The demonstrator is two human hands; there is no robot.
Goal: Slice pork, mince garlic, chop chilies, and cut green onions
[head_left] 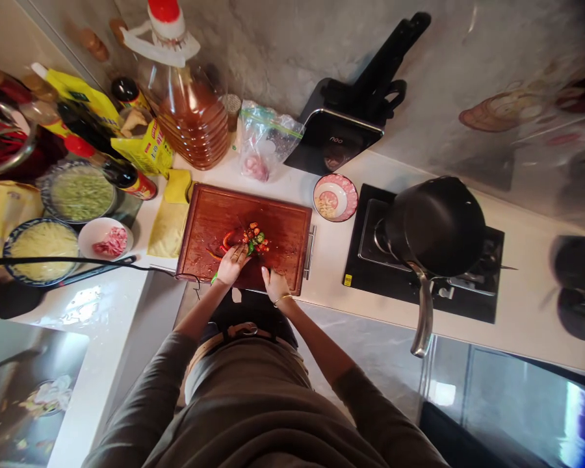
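Red and green chili peppers lie on a reddish-brown wooden cutting board, some whole or long, others chopped into a small pile. Fingers together, my left hand presses on the peppers just left of the pile. To its right, my right hand is closed at the board's near edge, thumb pointing forward. Whatever it grips is hidden by the hand; no blade shows clearly.
Right of the board are a pink-rimmed bowl and a black pot on the stove, its handle jutting forward. Behind stand a knife block and a large oil jug. Bowls of shredded vegetables and meat sit left.
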